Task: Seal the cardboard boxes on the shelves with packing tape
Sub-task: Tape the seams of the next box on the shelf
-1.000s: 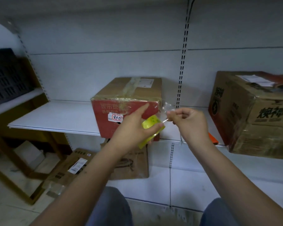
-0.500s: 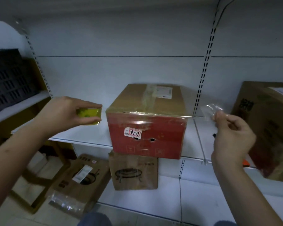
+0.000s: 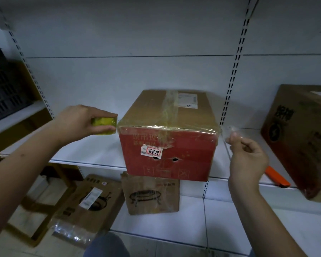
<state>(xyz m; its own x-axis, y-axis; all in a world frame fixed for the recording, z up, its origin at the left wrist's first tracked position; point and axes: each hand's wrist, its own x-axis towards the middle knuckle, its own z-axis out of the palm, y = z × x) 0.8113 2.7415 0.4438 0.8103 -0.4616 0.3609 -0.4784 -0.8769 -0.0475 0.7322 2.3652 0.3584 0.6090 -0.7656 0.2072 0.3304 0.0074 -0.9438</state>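
Observation:
A cardboard box (image 3: pixel 174 112) with a red front stands on the white shelf (image 3: pixel 93 154), old tape running down its top seam. My left hand (image 3: pixel 78 123) grips a yellow tape roll (image 3: pixel 104 125) just left of the box's top front corner. My right hand (image 3: pixel 246 154) pinches the crumpled free end of the clear tape (image 3: pixel 230 131) to the right of the box. The strip stretches between both hands and lies along the box's top front edge.
A larger brown box (image 3: pixel 300 138) sits at the right on the same shelf, with an orange cutter (image 3: pixel 276 176) beside it. Two flat brown boxes (image 3: pixel 150 193) stand below. A dark crate (image 3: pixel 6 86) is at the far left.
My hands moved apart from the middle, drawing out a long tape strip. They have since come closer to the box, and the strip now lies along its top front edge.

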